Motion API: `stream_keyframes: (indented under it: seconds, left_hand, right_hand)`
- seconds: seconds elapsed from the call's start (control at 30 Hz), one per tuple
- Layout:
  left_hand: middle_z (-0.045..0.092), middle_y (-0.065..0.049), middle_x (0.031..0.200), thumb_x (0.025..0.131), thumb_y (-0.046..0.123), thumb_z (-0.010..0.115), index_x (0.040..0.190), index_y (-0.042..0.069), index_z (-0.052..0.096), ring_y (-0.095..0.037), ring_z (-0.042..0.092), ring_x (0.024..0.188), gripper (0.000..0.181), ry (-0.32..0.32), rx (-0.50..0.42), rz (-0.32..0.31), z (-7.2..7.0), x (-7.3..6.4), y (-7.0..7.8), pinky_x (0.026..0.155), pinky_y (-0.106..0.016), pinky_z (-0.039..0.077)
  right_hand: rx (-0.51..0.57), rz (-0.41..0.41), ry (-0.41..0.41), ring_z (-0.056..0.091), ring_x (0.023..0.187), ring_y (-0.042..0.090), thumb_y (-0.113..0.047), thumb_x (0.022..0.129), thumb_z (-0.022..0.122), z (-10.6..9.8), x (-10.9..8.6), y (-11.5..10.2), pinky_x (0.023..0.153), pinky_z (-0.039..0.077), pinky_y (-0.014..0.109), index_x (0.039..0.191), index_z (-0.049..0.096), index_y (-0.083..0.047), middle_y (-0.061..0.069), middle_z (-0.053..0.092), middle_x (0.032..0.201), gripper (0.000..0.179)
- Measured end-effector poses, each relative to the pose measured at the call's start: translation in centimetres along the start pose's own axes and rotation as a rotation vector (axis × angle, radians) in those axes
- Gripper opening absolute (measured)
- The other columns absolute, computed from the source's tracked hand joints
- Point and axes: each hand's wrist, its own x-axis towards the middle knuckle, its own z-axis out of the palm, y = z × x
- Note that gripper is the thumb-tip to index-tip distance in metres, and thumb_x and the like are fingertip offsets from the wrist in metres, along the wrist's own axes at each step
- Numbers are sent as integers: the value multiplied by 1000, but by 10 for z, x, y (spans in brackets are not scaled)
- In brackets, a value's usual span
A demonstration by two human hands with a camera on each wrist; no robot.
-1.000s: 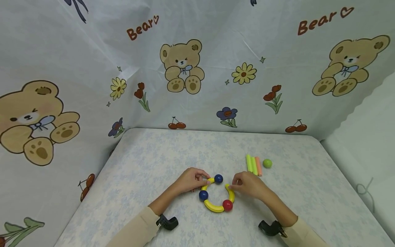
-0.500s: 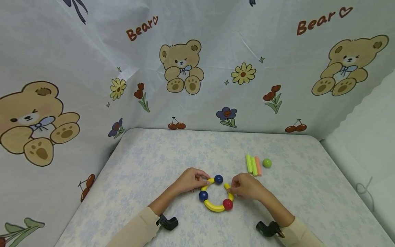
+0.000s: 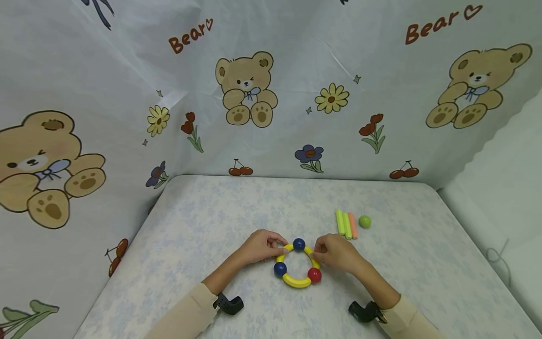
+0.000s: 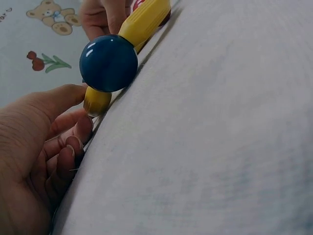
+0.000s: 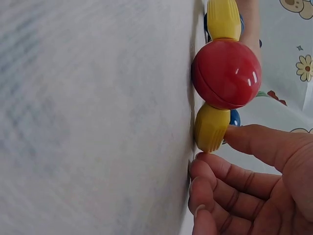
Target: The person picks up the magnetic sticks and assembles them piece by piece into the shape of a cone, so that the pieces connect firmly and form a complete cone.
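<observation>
Three curved yellow rods and three balls form a closed ring on the table. My left hand [image 3: 258, 246] pinches the left yellow rod [image 4: 98, 102] between thumb and fingers. On the opposite side, my right hand [image 3: 337, 254] pinches the right yellow rod [image 5: 212, 128]. At the ring's far end a blue ball [image 3: 298, 244] sits between these two rods. Another blue ball [image 4: 108, 62] joins the left rod to the front yellow rod [image 3: 296, 282], and a red ball [image 5: 227, 73] joins that one to the right rod. The fingers partly cover both side rods.
Beyond my right hand lie two yellow-green sticks [image 3: 340, 222] and an orange stick [image 3: 353, 226], side by side. A green ball [image 3: 365, 221] rests right of them. A bear-print cloth [image 3: 271, 141] hangs behind the table [image 3: 220, 202].
My right hand has shifted its hold along the right rod and swung it inward, so its far end now meets the far blue ball. The gap in the ring has closed. My left hand has stayed nearly still.
</observation>
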Motion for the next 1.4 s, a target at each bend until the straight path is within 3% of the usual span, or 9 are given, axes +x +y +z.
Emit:
stream_keyframes:
  seconds: [0.33,0.6,1.03,1.4]
  left_hand:
    - [67,5,65,90,36,79,108,25,78,-11,50,43,21,17,4,3,-1,-1,3,41,-28,45]
    - [67,5,65,90,38,79,107,25,78,-12,49,42,21,21,11,4,0,-2,1,41,-29,46]
    - [66,4,65,91,39,78,107,25,79,-12,49,42,22,21,6,8,-1,-1,1,41,-28,45]
    - [66,4,65,91,38,78,107,24,78,-13,51,43,22,25,4,16,-1,-1,1,41,-30,46]
  right_hand:
    - [17,-32,15,51,58,9,-21,88,81,0,0,1,52,43,24,76,69,-15,-8,57,64,17]
    - [50,39,66,54,59,12,-24,93,76,-16,-1,5,53,45,28,84,71,-14,-5,60,69,13]
    - [10,116,287,59,68,16,-22,94,74,-58,-6,51,52,48,30,103,74,-2,6,69,84,21]
    - [-66,240,286,65,76,23,-22,96,72,-67,-9,78,57,51,36,103,72,0,14,73,93,23]
